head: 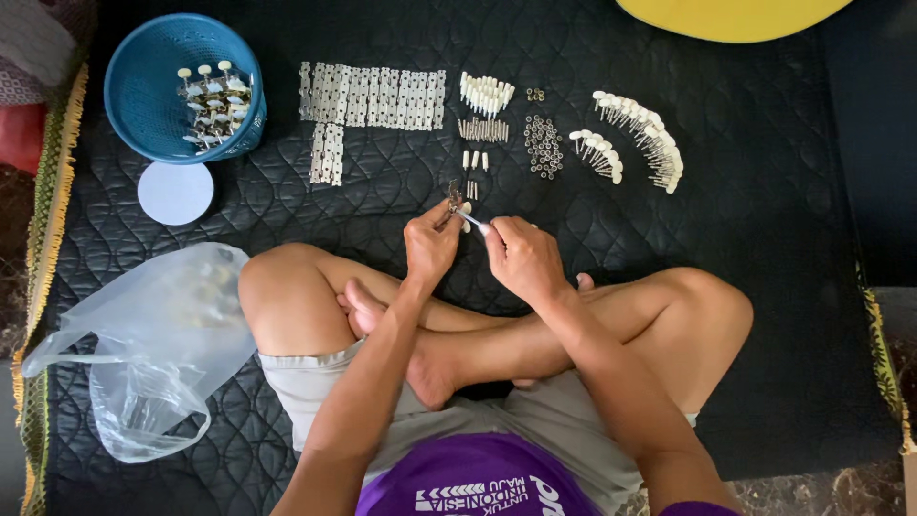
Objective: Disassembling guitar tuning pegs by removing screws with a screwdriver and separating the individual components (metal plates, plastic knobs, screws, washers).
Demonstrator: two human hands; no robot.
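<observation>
Hands meet at the middle of the frame, just above your crossed legs. Your left hand (430, 239) is pinched shut on a small metal tuner plate (455, 199), held upright at the fingertips. Your right hand (521, 256) is closed on a thin peg (470, 219) with a pale knob, its shaft pointing left toward the plate; whether the two parts touch is too small to tell.

You sit on a black quilted mat (745, 248). Along the upper part of the frame lie sorted parts: a row of flat metal plates (373, 96) at centre left, a cluster of cream pegs (485, 94) beside it, a patch of small metal rings (543, 145) further right, and two curved rows of white-knobbed pegs (640, 134) at upper right. A blue basket (143, 67) in the upper left holds assembled tuners, with a pale round lid (175, 192) just below it. A clear plastic bag (153, 344) lies at lower left, touching your knee. A yellow curved object (731, 17) shows at the top edge.
</observation>
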